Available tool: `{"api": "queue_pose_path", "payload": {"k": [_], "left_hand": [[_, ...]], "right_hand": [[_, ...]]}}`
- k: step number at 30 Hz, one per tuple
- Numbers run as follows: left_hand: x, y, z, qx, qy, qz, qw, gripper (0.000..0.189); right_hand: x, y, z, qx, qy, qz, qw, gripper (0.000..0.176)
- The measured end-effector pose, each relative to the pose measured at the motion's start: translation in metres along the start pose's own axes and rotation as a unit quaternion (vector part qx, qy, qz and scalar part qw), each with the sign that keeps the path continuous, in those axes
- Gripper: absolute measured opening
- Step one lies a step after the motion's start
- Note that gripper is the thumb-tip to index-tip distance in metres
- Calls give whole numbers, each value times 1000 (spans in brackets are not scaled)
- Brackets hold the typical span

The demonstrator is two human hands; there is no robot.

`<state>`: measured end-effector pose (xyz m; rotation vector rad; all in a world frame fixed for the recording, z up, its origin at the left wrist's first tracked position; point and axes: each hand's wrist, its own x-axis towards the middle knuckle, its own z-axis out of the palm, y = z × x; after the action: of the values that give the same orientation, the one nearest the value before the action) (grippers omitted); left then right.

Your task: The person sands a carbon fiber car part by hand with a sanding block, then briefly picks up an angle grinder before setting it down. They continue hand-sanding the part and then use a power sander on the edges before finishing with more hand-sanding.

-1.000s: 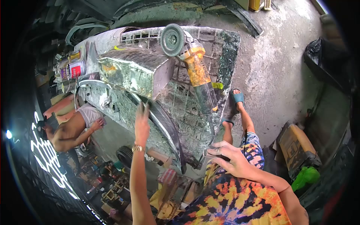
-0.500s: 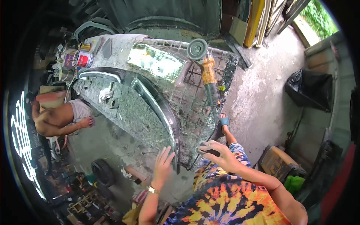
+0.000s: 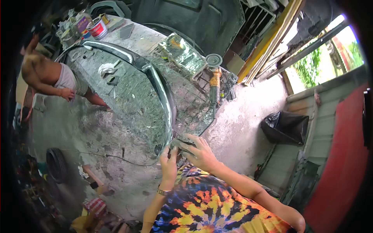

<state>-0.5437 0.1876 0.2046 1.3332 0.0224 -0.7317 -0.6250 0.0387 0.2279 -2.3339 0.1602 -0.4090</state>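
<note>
Lettering on the purple can [image 3: 82,24] and red-labelled can [image 3: 97,29], far left on the bench [image 3: 132,105], is too small to read. Near, the right hand [image 3: 201,154], fingers bent, grasps a dark pad [image 3: 178,143] beside the curved strip's [image 3: 162,89] near end; the left hand's [image 3: 169,162] grip, fingers upward, I cannot tell.

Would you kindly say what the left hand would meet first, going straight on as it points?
The left hand would probably meet the near end of the curved trim; depth is unclear.

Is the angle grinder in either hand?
No: the angle grinder lies on the worktable, apart from the left hand and right hand.
</note>
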Motion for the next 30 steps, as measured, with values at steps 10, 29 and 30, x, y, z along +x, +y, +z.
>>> {"api": "queue_pose_path", "payload": {"k": [10,29,30], "left_hand": [[-9,-13,-42,10,-9,50,999,44],[-23,2,-41,506,-199,449,709,61],[-23,-5,-38,497,-301,418,698,62]], "right_hand": [[-17,-3,27,151,10,125,981,23],[-62,13,-23,251,-95,451,851,26],[-58,10,-27,223,-152,466,843,29]]}}
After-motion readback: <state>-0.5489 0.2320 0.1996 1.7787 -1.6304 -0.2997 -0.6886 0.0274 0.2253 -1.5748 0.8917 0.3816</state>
